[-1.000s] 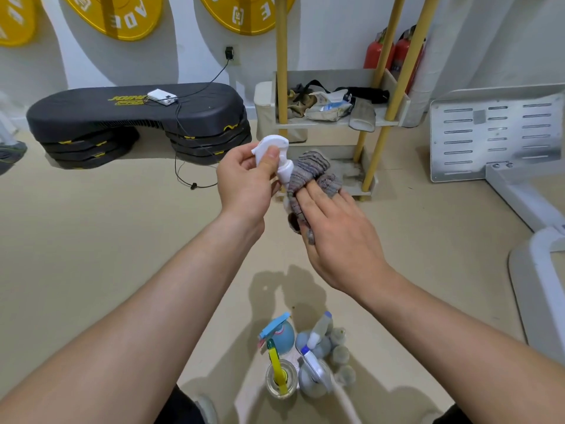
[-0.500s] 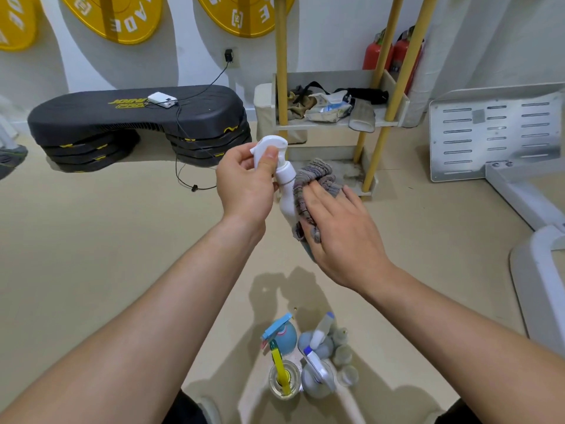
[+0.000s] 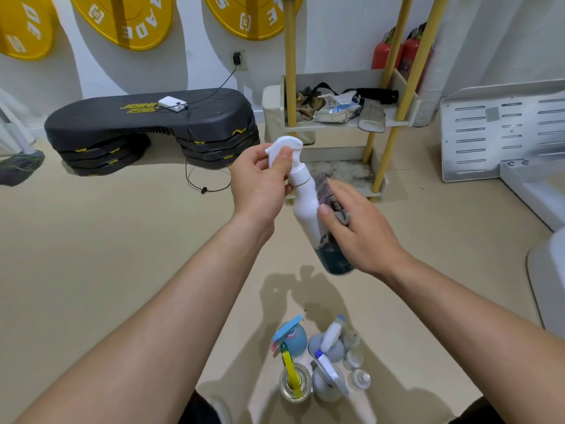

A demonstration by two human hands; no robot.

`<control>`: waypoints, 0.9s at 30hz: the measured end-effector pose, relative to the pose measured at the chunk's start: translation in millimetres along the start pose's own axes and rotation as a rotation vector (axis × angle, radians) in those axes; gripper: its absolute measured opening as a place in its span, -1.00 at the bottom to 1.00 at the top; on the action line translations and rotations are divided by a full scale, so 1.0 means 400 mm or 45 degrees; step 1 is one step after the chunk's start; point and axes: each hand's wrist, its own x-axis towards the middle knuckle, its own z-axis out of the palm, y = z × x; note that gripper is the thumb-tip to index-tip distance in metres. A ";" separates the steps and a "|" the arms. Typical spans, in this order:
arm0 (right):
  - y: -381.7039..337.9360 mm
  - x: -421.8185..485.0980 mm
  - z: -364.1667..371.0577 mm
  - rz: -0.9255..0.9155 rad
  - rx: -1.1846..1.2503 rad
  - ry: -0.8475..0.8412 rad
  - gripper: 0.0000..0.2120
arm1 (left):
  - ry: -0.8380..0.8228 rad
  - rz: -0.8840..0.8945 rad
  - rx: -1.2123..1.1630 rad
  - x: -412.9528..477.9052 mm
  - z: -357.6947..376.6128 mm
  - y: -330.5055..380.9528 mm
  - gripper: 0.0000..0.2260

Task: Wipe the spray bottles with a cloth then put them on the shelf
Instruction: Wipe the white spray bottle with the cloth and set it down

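A white spray bottle with a dark teal bottom hangs upright in front of me. My left hand grips its white trigger head. My right hand holds a grey cloth against the bottle's right side, thumb on the front of the body. The cloth is mostly hidden behind my fingers. Several more spray bottles stand on the floor near my feet. The shelf with yellow posts stands beyond the bottle, its lower tiers partly filled with rags and bags.
A black stepper platform with a cabled white device lies at the left. Two red extinguishers stand behind the shelf. A white metal frame sits at the right. Beige floor lies all around.
My right hand slid the cloth down from the bottle's neck to its lower body, uncovering the white upper part. My left hand kept its grip on the trigger head.
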 end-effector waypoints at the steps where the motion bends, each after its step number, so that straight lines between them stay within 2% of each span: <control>1: 0.001 0.001 -0.009 0.116 0.192 -0.022 -0.67 | -0.012 0.003 0.009 -0.002 0.000 0.001 -0.78; 3: 0.012 0.002 -0.018 0.254 0.597 -0.082 -0.72 | -0.036 0.000 0.019 -0.005 0.003 0.002 -0.79; 5: 0.020 -0.002 -0.027 0.273 0.748 -0.152 -0.64 | -0.056 -0.020 0.007 -0.008 0.005 0.008 -0.79; 7: 0.018 -0.002 -0.029 0.266 0.618 -0.185 -0.40 | -0.080 -0.038 -0.008 -0.011 0.006 0.011 -0.79; 9: 0.012 -0.001 -0.025 0.276 0.412 -0.100 -0.31 | -0.109 -0.041 -0.013 -0.017 0.010 0.016 -0.78; 11: 0.005 -0.001 -0.024 0.273 0.356 -0.005 -0.34 | -0.135 -0.043 -0.055 -0.020 0.016 0.023 -0.75; 14: -0.010 0.002 -0.021 0.287 0.537 0.052 -0.43 | -0.152 -0.037 -0.133 -0.027 0.017 0.027 -0.67; 18: -0.033 0.007 -0.014 0.361 0.905 0.139 -0.52 | -0.122 0.158 0.238 -0.081 0.017 -0.046 -0.86; 20: -0.039 0.006 -0.013 0.376 1.023 0.167 -0.51 | -0.090 0.196 0.320 -0.113 0.023 -0.078 -0.89; 27: -0.051 0.016 -0.004 0.440 1.063 0.140 -0.61 | -0.211 0.039 0.257 -0.122 0.026 -0.089 -0.55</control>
